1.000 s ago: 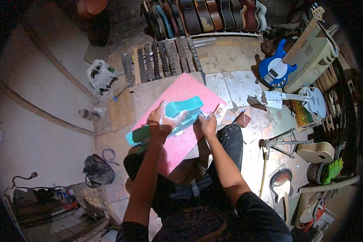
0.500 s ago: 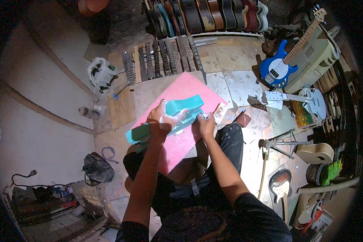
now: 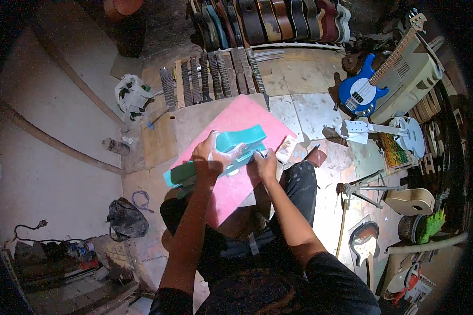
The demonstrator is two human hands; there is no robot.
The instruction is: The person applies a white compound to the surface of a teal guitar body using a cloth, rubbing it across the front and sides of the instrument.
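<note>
A teal solid guitar body [image 3: 242,137] is tilted up on its edge above a pink board [image 3: 239,113] that lies across my lap. My left hand [image 3: 209,156], dusted white, is wrapped round the body near its middle. At the body's right end, my right hand [image 3: 266,165] is closed with its fingers pressed against the edge. Whatever may be between those fingers is too small to make out. Part of the body's lower side is hidden behind my left hand and forearm.
Several guitar necks [image 3: 214,73] lie in a row ahead, with guitar bodies [image 3: 284,21] racked behind them. On the right are a blue bass guitar [image 3: 363,86], a pale guitar [image 3: 409,136] and a metal stand [image 3: 362,188]. A black bag [image 3: 127,219] sits at the left.
My right hand has shifted very slightly left along the edge of the guitar body. My left hand and the body stay almost where they were.
</note>
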